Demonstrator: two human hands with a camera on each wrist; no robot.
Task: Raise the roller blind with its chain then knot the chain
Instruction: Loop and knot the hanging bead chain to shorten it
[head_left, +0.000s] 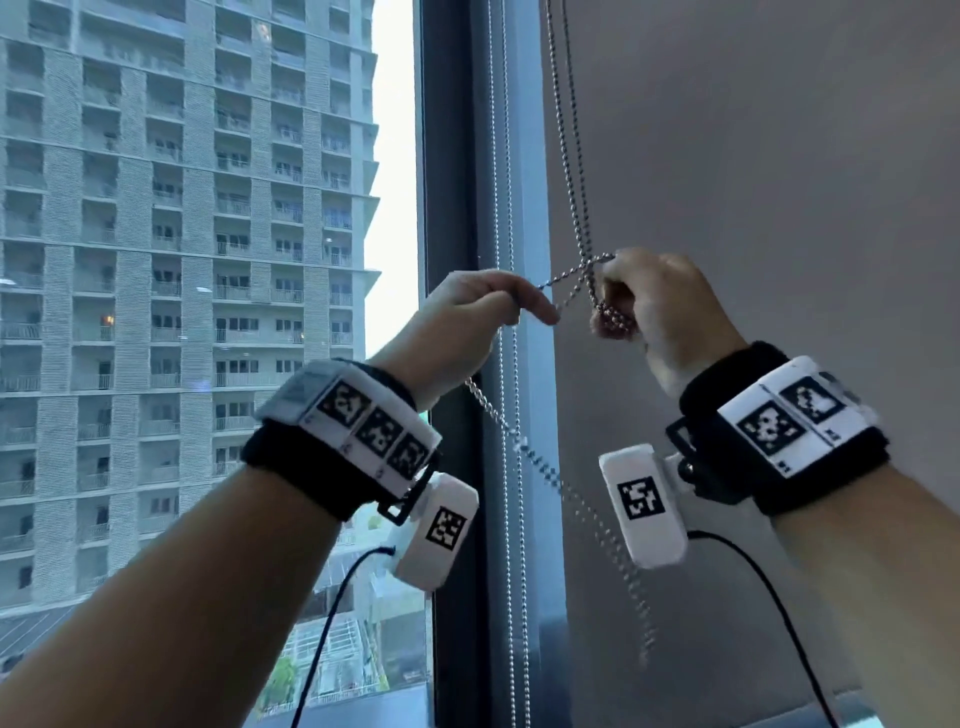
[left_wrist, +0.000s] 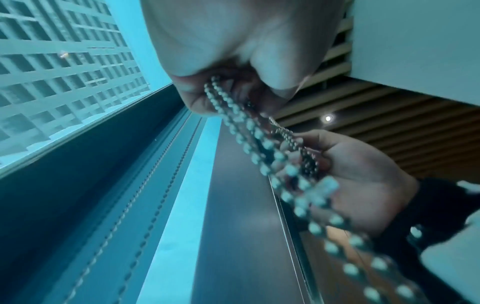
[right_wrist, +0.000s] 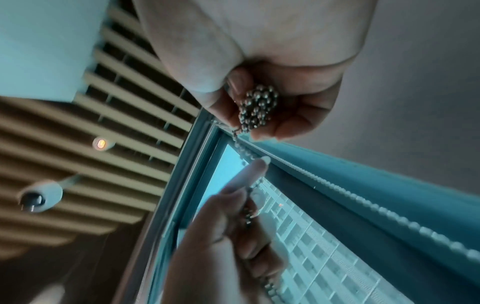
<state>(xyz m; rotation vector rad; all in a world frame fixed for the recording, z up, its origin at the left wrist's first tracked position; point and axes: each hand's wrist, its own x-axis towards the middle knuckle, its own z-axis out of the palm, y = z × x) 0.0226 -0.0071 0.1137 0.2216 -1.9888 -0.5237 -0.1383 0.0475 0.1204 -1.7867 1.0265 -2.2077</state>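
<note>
A metal bead chain (head_left: 571, 171) hangs in two strands along the window frame, in front of a grey wall. My left hand (head_left: 483, 306) grips a doubled length of the chain (left_wrist: 233, 115), and the slack trails down past my wrist. My right hand (head_left: 644, 296) holds a bunched clump of beads (right_wrist: 258, 107) in its curled fingers, with the strands crossing just left of it (head_left: 587, 270). The two hands are close together at chest height. The left hand's fingers (right_wrist: 249, 174) show in the right wrist view. The roller blind itself is out of view.
A dark window frame (head_left: 452, 208) runs vertically between the glass and the grey wall (head_left: 779, 182). A second thin chain (head_left: 506, 519) hangs against the frame. A tall apartment block (head_left: 182, 260) fills the window. Slatted ceiling with a spotlight (right_wrist: 100, 144) overhead.
</note>
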